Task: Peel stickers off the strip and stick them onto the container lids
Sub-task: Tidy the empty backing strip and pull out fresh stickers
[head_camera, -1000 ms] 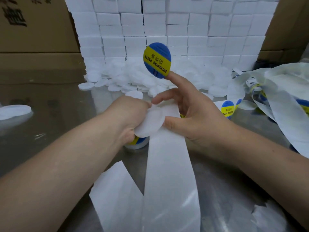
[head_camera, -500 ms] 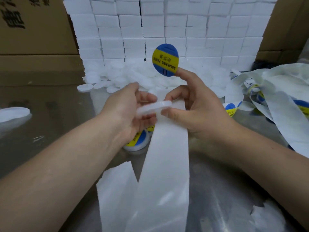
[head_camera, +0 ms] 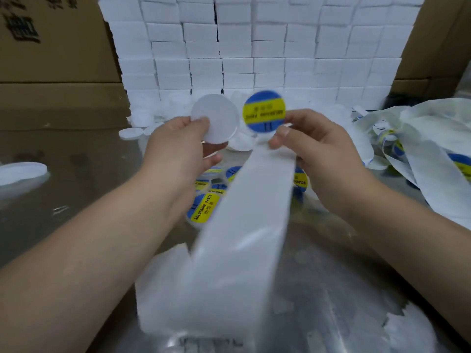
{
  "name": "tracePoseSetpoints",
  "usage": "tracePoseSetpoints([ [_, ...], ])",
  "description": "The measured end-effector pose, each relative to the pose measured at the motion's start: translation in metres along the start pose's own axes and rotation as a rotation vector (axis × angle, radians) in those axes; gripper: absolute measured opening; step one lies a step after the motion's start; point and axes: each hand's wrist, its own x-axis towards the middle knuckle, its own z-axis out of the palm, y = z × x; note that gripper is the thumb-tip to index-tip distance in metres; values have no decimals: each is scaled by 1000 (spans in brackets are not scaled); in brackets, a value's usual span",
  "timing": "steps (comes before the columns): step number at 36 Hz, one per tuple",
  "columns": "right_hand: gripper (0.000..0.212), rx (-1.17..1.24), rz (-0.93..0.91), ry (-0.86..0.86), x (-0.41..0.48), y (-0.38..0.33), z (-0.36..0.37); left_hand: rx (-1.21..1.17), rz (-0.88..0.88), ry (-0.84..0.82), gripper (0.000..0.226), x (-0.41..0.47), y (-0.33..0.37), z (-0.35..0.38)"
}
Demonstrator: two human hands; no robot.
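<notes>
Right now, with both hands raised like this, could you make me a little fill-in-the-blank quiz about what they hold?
The lid in the left hand is plain ____ in colour.
The round sticker, at the fingertips of the right hand, is blue and ____.
The long paper strip is pinched at its top by the ____ hand.
Missing words: white; yellow; right.

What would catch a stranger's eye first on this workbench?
A round blue and yellow sticker stands mid-frame at the fingertips of the right hand, beside a blank white round lid that the left hand pinches. From the right hand a long white backing strip runs toward the camera, and a wall of white boxes fills the background.
</notes>
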Motion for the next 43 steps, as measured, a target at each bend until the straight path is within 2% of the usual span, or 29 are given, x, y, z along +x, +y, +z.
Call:
tracePoseSetpoints([
  [1,6,-2,8,-21,-1,-1,1,3,-3,-1,12,0,-1,0],
  [5,30,-24,40,-116,-5,-1,3,18,6,-60,31,-3,-3,1],
  [9,27,-26,71,-190,-7,0,6,-1,48,-103,39,-7,-2,3],
  [13,28,-8,69,-171,-7,-1,6,9,39,-153,53,-9,-3,3],
  [17,24,23,73,-145,-6,-2,5,-10,-33,-221,49,-9,-5,4],
  [26,22,-36,129,-94,-3,3,5,-115,-109,-210,20,-10,-5,6],
  [43,17,-91,175,-71,-3,4,4,28,33,-269,26,-11,-12,5],
])
